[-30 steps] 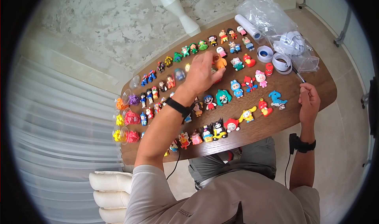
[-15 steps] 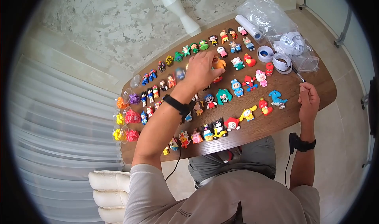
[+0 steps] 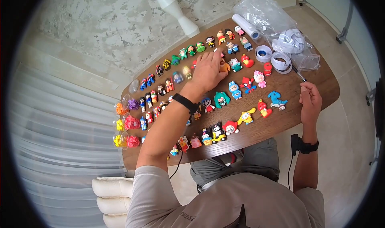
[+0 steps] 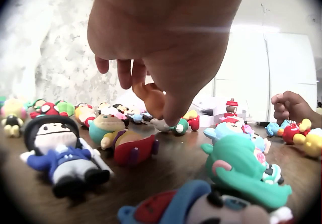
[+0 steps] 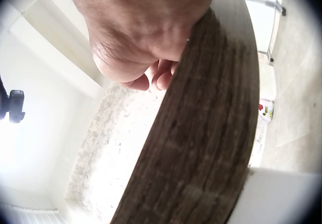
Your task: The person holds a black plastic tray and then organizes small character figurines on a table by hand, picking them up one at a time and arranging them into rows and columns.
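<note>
My left hand (image 3: 209, 70) reaches over the middle of the figurine rows, palm down. Its thumb and fingers pinch an orange figurine (image 4: 152, 99), mostly covered by the hand in the head view. Close to the fingertips are a white-and-green figurine (image 3: 235, 65) and a red figurine (image 3: 247, 60). Nearer the left wrist camera lie a figurine in a black hat and blue coat (image 4: 63, 153) and a teal-haired one (image 4: 236, 168). At the table's right edge my right hand (image 3: 311, 97), fingers curled, holds a thin dark pen-like tool (image 3: 298, 73) that points toward the tape rolls.
Rows of small figurines cover the wooden table (image 3: 260, 127). White tape rolls (image 3: 281, 62), a white tube (image 3: 245, 27) and a clear plastic bag (image 3: 266, 13) occupy the back right. Clear cups with coloured pieces (image 3: 131, 122) stand along the left edge.
My left hand has shifted slightly right and back, uncovering figurines to its left and partly covering a pink-and-white one. The head view has shifted a little. My right hand keeps its place.
</note>
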### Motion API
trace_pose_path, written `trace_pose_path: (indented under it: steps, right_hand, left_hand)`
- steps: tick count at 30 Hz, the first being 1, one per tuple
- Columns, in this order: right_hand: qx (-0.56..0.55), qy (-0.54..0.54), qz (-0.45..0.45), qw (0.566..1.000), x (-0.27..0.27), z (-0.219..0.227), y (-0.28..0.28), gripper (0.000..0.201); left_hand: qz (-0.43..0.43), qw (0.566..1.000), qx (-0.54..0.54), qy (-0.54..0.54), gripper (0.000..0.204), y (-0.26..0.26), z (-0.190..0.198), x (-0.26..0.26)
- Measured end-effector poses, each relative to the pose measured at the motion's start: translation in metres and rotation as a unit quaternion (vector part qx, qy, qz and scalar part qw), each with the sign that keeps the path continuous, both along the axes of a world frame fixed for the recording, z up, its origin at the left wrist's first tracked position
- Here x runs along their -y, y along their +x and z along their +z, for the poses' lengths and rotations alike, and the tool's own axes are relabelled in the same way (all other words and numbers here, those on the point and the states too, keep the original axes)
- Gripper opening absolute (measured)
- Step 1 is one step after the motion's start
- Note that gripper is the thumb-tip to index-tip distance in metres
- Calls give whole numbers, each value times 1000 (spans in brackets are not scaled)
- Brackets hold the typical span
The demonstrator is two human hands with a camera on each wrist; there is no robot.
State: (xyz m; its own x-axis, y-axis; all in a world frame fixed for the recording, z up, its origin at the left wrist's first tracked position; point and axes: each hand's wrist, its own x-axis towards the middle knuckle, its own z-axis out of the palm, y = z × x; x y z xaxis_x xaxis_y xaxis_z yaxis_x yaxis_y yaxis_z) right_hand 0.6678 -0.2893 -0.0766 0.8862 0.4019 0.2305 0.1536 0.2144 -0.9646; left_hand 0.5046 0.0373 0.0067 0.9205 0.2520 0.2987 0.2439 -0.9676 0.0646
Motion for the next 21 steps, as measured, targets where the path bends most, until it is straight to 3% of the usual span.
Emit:
trace_pose_path:
  steps: [3, 6, 10, 13, 21]
  right_hand:
    - [-2, 3, 0, 1000, -1, 1, 0, 13]
    - [1, 4, 4, 1000, 0, -3, 3, 13]
    - [11, -1, 0, 1000, 0, -2, 0, 13]
    - [11, 4, -1, 1000, 0, -4, 1, 13]
    - [15, -1, -6, 1000, -1, -4, 1, 13]
  left_hand:
    - [-15, 999, 42, -16, 72, -2, 3, 1]
    - [-4, 1000, -3, -27, 70, -4, 5, 1]
    - [15, 996, -83, -35, 48, -5, -10, -8]
    - [44, 989, -138, -34, 57, -3, -8, -5]
    - [53, 975, -194, -90, 57, 1, -4, -10]
